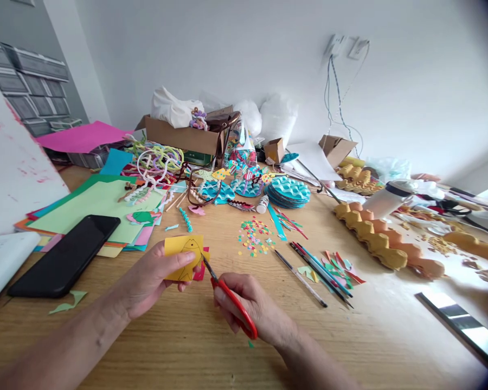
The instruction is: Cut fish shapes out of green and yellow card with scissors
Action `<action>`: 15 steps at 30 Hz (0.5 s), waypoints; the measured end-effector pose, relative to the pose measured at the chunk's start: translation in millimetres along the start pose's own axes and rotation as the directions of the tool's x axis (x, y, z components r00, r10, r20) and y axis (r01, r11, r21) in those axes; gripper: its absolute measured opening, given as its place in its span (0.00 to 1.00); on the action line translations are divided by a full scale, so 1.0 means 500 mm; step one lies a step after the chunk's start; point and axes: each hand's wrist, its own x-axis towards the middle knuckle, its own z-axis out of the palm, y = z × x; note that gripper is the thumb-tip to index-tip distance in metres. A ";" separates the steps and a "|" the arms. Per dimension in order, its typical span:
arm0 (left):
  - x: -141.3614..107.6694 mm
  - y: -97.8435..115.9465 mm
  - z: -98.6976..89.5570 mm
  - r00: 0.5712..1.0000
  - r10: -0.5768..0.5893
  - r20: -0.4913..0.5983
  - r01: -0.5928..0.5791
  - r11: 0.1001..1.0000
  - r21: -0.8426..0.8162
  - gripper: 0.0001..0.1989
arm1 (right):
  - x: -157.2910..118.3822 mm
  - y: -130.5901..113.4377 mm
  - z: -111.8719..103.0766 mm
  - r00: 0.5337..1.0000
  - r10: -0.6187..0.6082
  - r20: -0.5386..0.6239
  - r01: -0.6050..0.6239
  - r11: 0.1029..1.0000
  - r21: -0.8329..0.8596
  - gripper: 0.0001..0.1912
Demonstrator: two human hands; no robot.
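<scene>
My left hand (162,276) pinches a small sheet of yellow paper (183,245) with the outline of a fish drawn on it, thumb on top. My right hand (248,300) is closed around red-handled scissors (244,313), whose dark blades meet the right edge of the yellow paper beside the drawn fish. A bit of red or pink paper (199,271) shows behind the yellow sheet. On the wooden table beneath lies a tiny green scrap (250,344).
A black phone (67,254) and stacked coloured paper (97,200) lie left. Confetti dots (254,235), brushes and pencils (321,271), and paper scraps (341,268) are right of my hands. Scalloped blue discs (288,192) stand behind; egg-carton strips (370,238) sit farther right.
</scene>
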 end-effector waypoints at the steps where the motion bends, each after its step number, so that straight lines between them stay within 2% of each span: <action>1: 0.000 -0.001 0.003 1.000 0.007 0.009 -0.007 1.000 -0.007 0.06 | 0.001 0.000 0.001 1.000 0.000 -0.001 0.000 1.000 0.011 0.17; 15: -0.004 -0.017 0.014 1.000 0.005 0.017 -0.004 0.999 -0.045 0.05 | 0.007 0.007 0.014 0.999 -0.023 -0.046 0.026 0.997 0.066 0.16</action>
